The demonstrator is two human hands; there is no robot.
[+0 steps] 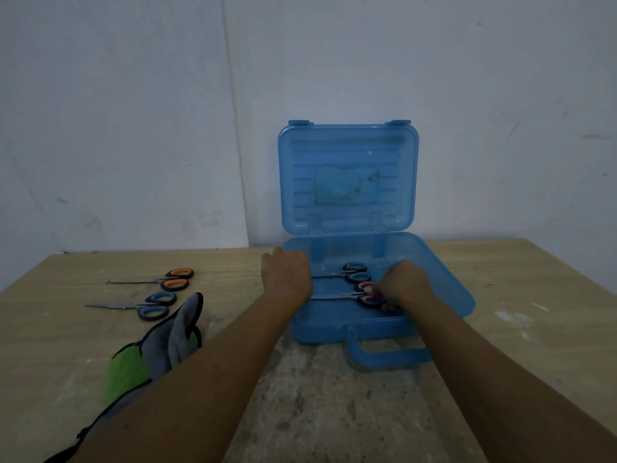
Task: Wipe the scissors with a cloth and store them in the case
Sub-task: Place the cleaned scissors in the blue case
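A blue plastic case [444, 282] stands open on the table, its lid leaning up against the wall. Inside lie two scissors: a black-handled pair [355, 271] further back and a pink-handled pair [365, 294] nearer me. My right hand [405, 284] pinches the pink handles inside the case. My left hand [288, 274] rests at the case's left wall, over the blade tips; its fingers are hidden. On the table to the left lie orange-handled scissors [173, 279] and blue-handled scissors [155, 305]. A grey and green cloth [157, 345] lies beside my left forearm.
The wooden table [500, 345] ends at a pale wall just behind the case. The case's handle [384, 357] juts toward me. A worn, grey patch covers the table's middle in front of the case.
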